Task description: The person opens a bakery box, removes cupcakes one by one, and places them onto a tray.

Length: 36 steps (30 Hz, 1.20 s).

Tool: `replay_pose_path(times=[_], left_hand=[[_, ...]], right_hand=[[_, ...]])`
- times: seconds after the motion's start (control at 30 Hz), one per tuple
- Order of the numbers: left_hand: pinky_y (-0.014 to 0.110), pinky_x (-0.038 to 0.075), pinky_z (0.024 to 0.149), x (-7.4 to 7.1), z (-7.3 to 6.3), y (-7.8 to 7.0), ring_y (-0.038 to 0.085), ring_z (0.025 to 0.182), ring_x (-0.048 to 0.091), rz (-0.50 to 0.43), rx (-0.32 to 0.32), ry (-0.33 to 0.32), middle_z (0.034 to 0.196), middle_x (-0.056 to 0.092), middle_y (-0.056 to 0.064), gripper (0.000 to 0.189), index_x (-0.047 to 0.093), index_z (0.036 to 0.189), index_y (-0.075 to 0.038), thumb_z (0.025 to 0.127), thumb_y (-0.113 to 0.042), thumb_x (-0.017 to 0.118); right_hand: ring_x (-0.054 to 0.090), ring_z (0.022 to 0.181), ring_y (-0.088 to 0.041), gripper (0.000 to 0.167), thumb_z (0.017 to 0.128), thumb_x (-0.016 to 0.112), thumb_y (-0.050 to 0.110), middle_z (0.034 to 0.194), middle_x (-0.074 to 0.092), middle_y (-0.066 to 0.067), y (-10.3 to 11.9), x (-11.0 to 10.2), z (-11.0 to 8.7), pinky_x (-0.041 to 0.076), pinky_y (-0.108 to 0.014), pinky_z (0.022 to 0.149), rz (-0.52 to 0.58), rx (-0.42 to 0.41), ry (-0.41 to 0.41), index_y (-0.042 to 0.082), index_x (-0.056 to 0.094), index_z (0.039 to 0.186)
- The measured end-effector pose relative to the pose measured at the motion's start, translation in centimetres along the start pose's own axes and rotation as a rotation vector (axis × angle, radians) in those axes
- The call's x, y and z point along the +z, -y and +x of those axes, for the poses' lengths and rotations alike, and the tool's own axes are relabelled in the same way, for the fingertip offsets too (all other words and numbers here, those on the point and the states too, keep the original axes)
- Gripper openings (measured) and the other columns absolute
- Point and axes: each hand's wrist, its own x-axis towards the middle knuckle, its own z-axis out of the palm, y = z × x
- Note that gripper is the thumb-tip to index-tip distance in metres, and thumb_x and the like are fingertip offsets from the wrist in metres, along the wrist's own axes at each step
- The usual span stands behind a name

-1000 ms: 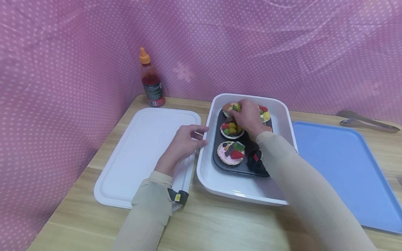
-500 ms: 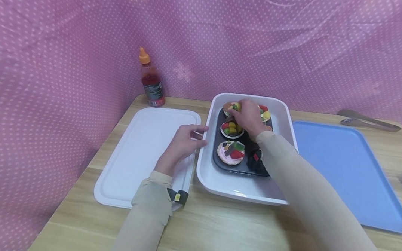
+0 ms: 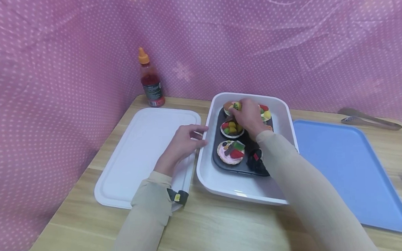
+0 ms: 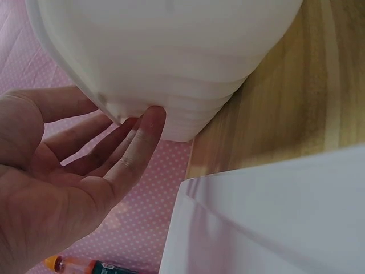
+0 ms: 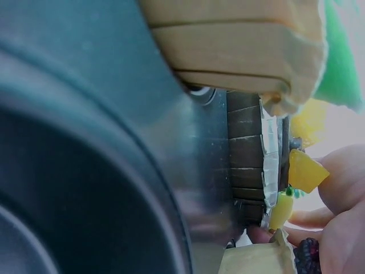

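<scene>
My left hand [image 3: 185,141] pinches the left rim of a deep white tub [image 3: 213,181], thumb on the outer wall, fingers reaching over the edge. Inside the tub lies a dark muffin tin [image 3: 234,168] bearing several toy tarts. Over its back rows, my right hand [image 3: 249,117] grips a fruit tart [image 3: 234,106] with yellow pieces; the palm hides part of the hold. Nearer stand a tart with yellow cubes [image 3: 231,129], a pink cream tart [image 3: 230,154] and a black one [image 3: 255,160]. In the right wrist view, fingers [image 5: 259,234] show beside a foil-edged shell [image 5: 248,165].
A white board [image 3: 138,154] lies left of the tub, a blue tray [image 3: 344,164] right of it. Metal tongs [image 3: 372,120] rest behind the blue tray. An orange-capped sauce bottle [image 3: 152,82] stands at the back left, before a pink dotted cloth [image 3: 268,44].
Both hands keep almost the same place and hold. The view shifts very slightly.
</scene>
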Motion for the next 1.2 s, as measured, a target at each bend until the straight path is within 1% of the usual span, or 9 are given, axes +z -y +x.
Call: replay_pose_path(times=[0.1, 0.37, 0.63, 0.73, 0.93, 1.07, 1.2], left_hand=[[0.043, 0.051, 0.101, -0.01, -0.02, -0.01, 0.025, 0.117, 0.062, -0.003, 0.0, 0.001, 0.129, 0.066, 0.007, 0.046, 0.066, 0.134, -0.016, 0.09, -0.008, 0.073], [0.043, 0.051, 0.102, -0.02, -0.02, -0.02, 0.025, 0.117, 0.062, -0.001, 0.006, 0.001, 0.131, 0.066, 0.007, 0.045, 0.066, 0.134, -0.016, 0.09, -0.009, 0.073], [0.043, 0.051, 0.101, -0.05, 0.0, -0.02, 0.026, 0.117, 0.062, -0.009, 0.015, 0.0, 0.132, 0.066, 0.008, 0.046, 0.066, 0.134, -0.015, 0.089, -0.007, 0.073], [0.043, 0.052, 0.101, -0.04, 0.03, -0.07, 0.025, 0.117, 0.062, -0.004, 0.009, -0.001, 0.132, 0.066, 0.008, 0.046, 0.066, 0.134, -0.015, 0.089, -0.007, 0.073], [0.043, 0.051, 0.102, 0.0, 0.01, -0.19, 0.025, 0.118, 0.062, 0.004, -0.004, 0.0, 0.132, 0.066, 0.007, 0.046, 0.066, 0.134, -0.016, 0.09, -0.008, 0.073], [0.042, 0.051, 0.102, -0.04, -0.04, -0.15, 0.025, 0.118, 0.062, 0.001, 0.005, 0.002, 0.133, 0.066, 0.007, 0.047, 0.065, 0.135, -0.015, 0.089, -0.007, 0.073], [0.042, 0.052, 0.101, -0.11, -0.12, -0.12, 0.025, 0.118, 0.062, 0.0, 0.01, 0.005, 0.133, 0.066, 0.007, 0.047, 0.065, 0.135, -0.015, 0.089, -0.007, 0.073]], right_hand=[[0.063, 0.094, -0.027, 0.036, 0.1, 0.062, 0.031, 0.112, 0.066, -0.014, 0.01, 0.0, 0.0, 0.058, -0.04, 0.085, 0.003, 0.001, 0.0, 0.002, 0.063, 0.123], [0.064, 0.096, -0.027, 0.038, 0.1, 0.062, 0.032, 0.114, 0.066, -0.014, 0.04, 0.02, 0.0, 0.058, -0.043, 0.09, 0.009, 0.012, 0.003, 0.003, 0.062, 0.126], [0.06, 0.089, -0.027, 0.043, 0.101, 0.061, 0.035, 0.107, 0.065, -0.015, 0.0, -0.01, -0.05, 0.055, -0.037, 0.078, -0.011, -0.034, -0.045, 0.001, 0.061, 0.126], [0.06, 0.089, -0.027, 0.042, 0.101, 0.061, 0.035, 0.107, 0.065, -0.015, 0.0, -0.04, -0.1, 0.055, -0.037, 0.079, 0.014, -0.033, -0.041, 0.001, 0.061, 0.126], [0.06, 0.093, -0.027, 0.039, 0.101, 0.061, 0.034, 0.106, 0.063, -0.013, -0.07, -0.17, -0.34, 0.057, -0.04, 0.086, 0.092, -0.016, -0.031, 0.005, 0.061, 0.127], [0.059, 0.096, -0.027, 0.04, 0.1, 0.063, 0.035, 0.108, 0.062, -0.011, -0.05, -0.22, -0.52, 0.056, -0.04, 0.089, 0.14, -0.008, -0.038, 0.008, 0.061, 0.129], [0.059, 0.098, -0.026, 0.043, 0.098, 0.066, 0.037, 0.11, 0.062, -0.01, 0.09, -0.28, -0.69, 0.057, -0.038, 0.089, 0.17, 0.0, -0.052, 0.01, 0.062, 0.131]])
